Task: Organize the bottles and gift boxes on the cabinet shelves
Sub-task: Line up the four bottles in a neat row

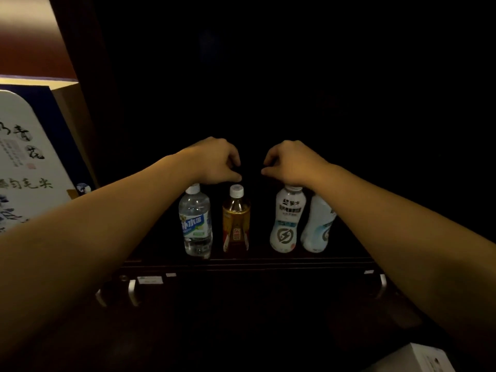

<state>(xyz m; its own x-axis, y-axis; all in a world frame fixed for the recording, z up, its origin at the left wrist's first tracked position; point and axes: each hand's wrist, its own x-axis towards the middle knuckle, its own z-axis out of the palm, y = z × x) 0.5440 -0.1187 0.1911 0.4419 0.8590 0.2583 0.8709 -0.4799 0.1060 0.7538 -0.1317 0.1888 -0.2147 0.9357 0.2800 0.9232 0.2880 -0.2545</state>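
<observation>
Four bottles stand in a row at the front of a dark cabinet shelf (268,260): a clear water bottle (196,221), an amber tea bottle (236,221), and two white drink bottles (285,218) (319,226). My left hand (214,162) hovers just above and behind the water and tea bottles, fingers curled. My right hand (292,162) mirrors it above the first white bottle, and its forearm covers the top of the second. Between the two hands there is only darkness, so I cannot make out whether they grip anything.
A large blue-and-white gift box (29,157) with calligraphy stands upright at the left, beside the shelf opening. Below the shelf are silver handles (132,291) (382,285). A white box (418,358) shows at the bottom right corner. The shelf's back is black.
</observation>
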